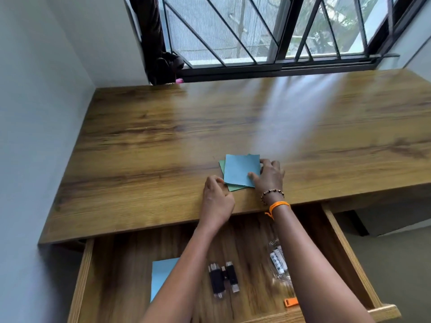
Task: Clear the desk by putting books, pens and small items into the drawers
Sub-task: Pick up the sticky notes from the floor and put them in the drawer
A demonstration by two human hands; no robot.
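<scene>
A blue square paper (240, 169) lies on a green one (235, 187) near the front edge of the wooden desk (163, 136). My right hand (268, 176) rests at the papers' right edge, thumb on the blue sheet, fingers curled at its side. At the papers' lower left corner my left hand (217, 197) has its fingers curled and touches their edge. Below the desk the drawer (345, 252) stands pulled out. It holds another blue paper (161, 276), black USB adapters (222, 280), a clear packet (278, 264) and a small orange item (291, 301).
A grey wall runs along the desk's left side. A barred window (256, 31) is behind the desk, with dark cloth (161, 64) hanging at its left corner. The drawer's wooden side rail sticks out toward me at the right.
</scene>
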